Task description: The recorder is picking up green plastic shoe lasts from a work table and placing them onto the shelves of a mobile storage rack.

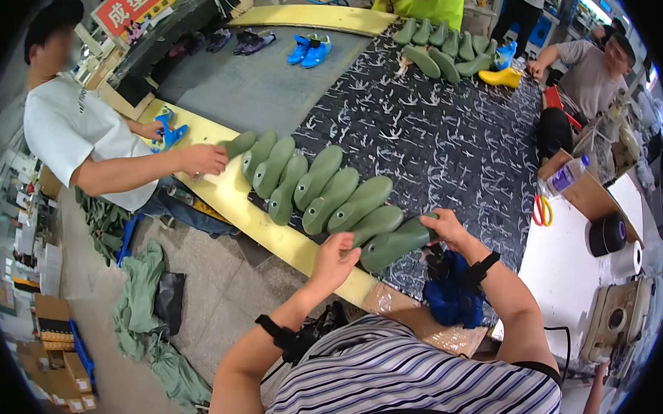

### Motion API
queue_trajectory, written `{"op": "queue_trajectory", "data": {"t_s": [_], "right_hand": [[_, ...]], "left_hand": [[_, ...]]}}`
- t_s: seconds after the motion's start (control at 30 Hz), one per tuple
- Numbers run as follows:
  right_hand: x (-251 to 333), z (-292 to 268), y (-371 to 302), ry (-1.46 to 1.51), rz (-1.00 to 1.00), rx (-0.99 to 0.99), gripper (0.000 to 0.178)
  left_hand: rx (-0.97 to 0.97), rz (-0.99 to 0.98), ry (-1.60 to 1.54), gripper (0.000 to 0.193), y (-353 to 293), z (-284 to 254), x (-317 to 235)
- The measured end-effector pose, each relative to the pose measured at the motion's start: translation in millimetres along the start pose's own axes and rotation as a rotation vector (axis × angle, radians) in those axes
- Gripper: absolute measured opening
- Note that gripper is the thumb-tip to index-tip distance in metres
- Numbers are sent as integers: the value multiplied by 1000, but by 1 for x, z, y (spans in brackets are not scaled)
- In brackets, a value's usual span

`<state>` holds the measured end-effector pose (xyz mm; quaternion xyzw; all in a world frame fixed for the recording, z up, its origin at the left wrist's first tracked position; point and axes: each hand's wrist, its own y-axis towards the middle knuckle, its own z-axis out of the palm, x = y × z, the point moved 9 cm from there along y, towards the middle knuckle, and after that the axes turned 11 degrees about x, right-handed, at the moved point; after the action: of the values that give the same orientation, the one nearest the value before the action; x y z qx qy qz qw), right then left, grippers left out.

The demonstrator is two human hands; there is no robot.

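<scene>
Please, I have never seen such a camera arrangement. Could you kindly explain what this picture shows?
There is no robot: these are a person's two bare hands. The camera sits on that person's head and looks down; its wide lens bends straight edges. On the dark, white-marked surface lies a row of green, foot-shaped forms. The right hand holds the nearest form by one end. The left hand is at its other end; I cannot tell whether it touches. At left, another person holds a blue item.
</scene>
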<state>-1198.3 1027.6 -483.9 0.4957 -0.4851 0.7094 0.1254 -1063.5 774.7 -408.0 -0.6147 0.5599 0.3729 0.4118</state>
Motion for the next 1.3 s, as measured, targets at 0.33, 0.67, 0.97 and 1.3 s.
{"op": "queue_trajectory", "data": {"t_s": [0.33, 0.67, 0.97, 1.3], "right_hand": [[52, 90, -12, -1262, -497, 186, 70], [6, 69, -6, -918, -484, -323, 28], [21, 87, -11, -767, -534, -404, 25], [27, 90, -10, -752, -525, -386, 29]], "left_hand": [[-211, -145, 388, 31, -79, -90, 60], [-479, -11, 449, 34, -16, -159, 56], [-537, -241, 694, 60, 97, -241, 96], [-401, -295, 703, 52, 148, -304, 149]]}}
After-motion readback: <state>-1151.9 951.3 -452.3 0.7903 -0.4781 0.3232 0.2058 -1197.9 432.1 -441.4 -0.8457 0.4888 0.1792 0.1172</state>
